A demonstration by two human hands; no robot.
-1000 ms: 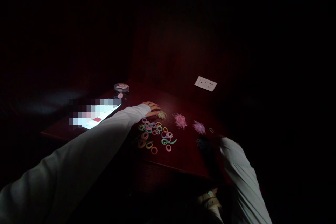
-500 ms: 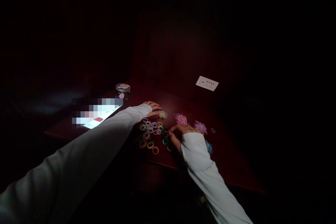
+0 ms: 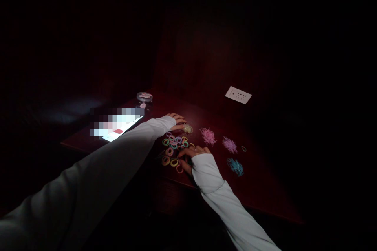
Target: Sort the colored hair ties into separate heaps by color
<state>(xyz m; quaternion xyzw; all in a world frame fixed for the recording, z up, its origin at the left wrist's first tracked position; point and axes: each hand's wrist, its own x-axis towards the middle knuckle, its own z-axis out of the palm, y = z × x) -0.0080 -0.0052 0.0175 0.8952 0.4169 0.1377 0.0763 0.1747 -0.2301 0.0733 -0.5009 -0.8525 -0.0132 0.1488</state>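
Note:
My left hand (image 3: 176,120) lies on the table with its fingers stretched out, beside a small pile of yellow rubber bands (image 3: 187,128). Over the right side of a cluster of colourful hair ties (image 3: 166,160) reaches my right hand (image 3: 193,156). Its thumb and forefinger are apart, and nothing shows between them, though the hand covers some of the ties. To its right lie a pink pile of bands (image 3: 208,136), a purple pile (image 3: 229,145) and a blue pile (image 3: 235,166).
A single green hair tie (image 3: 244,149) lies right of the purple pile. At the left a lit screen (image 3: 113,131) rests near a round clear container (image 3: 144,97). A white socket plate (image 3: 238,95) is on the wall behind the dark red table (image 3: 259,192).
My right hand has moved left and toward me, from beside the pink pile onto the hair ties, uncovering the blue pile. My left hand stays by the yellow pile. The view has shifted slightly.

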